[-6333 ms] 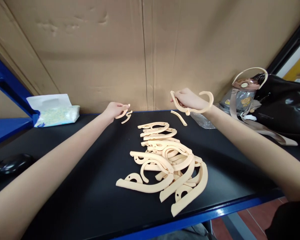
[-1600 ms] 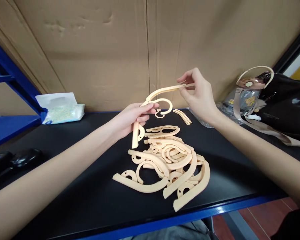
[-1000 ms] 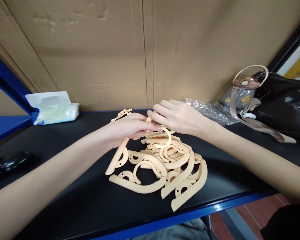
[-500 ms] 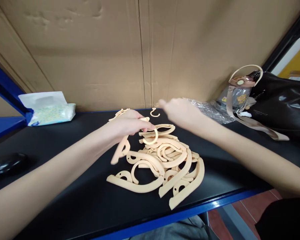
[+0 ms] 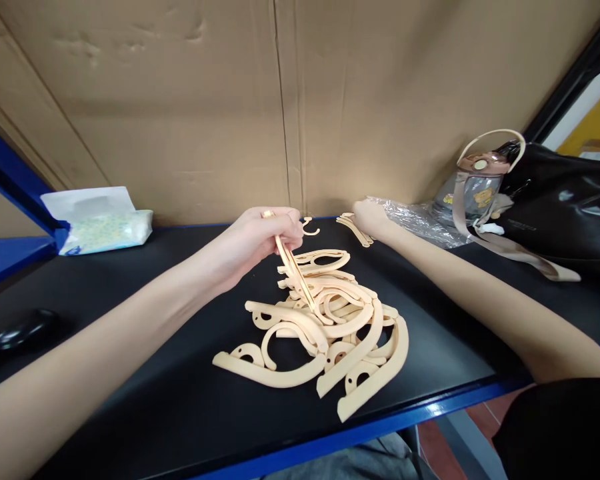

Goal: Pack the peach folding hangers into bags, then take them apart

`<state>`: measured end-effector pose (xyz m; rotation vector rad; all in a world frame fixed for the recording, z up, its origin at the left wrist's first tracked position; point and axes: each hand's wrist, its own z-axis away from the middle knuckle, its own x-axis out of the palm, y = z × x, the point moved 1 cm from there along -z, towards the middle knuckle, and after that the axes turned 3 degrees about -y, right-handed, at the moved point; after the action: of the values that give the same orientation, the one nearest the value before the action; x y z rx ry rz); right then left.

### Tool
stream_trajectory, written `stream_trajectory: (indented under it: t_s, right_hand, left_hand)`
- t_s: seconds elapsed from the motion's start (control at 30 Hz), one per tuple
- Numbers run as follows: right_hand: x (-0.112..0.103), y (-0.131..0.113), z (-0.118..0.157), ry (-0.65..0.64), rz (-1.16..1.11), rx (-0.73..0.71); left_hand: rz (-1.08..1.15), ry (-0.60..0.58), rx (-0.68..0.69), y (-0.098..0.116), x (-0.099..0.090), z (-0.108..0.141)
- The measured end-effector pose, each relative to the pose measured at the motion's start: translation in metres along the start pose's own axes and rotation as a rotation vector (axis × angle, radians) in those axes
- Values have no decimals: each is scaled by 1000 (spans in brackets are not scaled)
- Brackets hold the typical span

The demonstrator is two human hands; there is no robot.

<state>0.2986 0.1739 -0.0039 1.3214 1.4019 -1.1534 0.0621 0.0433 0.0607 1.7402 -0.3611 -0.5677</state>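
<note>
My left hand (image 5: 275, 230) is closed around a cream plastic hanger piece (image 5: 296, 275), which points down over a pile of similar pieces. The pile of curved cream hanger parts (image 5: 350, 320) lies on the black table. At the back, my right hand (image 5: 371, 217) is beside some slim cream pieces (image 5: 354, 230); its fingers are mostly hidden behind the hand. A small cream hook (image 5: 310, 229) lies near the back edge, between the two hands.
A wipes pack (image 5: 107, 230) lies at the back left and a black mouse (image 5: 25, 328) at the left. Clear plastic wrap (image 5: 425, 223), a bottle with a strap (image 5: 480, 187) and a black bag (image 5: 565, 207) are at the right. Cardboard (image 5: 180, 107) stands behind.
My left hand has turned, and its piece now points down over the pile. My right hand has moved right and down to the back of the table, where slim pieces now show.
</note>
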Motion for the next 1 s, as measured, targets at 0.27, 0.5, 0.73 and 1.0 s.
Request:
stream_trajectory:
  t_s: [0.27, 0.5, 0.73, 1.0]
  right_hand:
    - [-33, -35, 41, -5, -340, -232]
    - [-64, -74, 101, -131, -1122, -698]
    - [-90, -48, 84, 379, -667, -602]
    - [-91, -55, 103, 497, 284, -678]
  left_hand:
    - [250, 27, 101, -11, -6, -5]
    - [-63, 202, 168, -23, -12, -11]
    - [-302, 321, 178, -19, -19, -9]
    - [-422, 230, 117, -11, 2, -9]
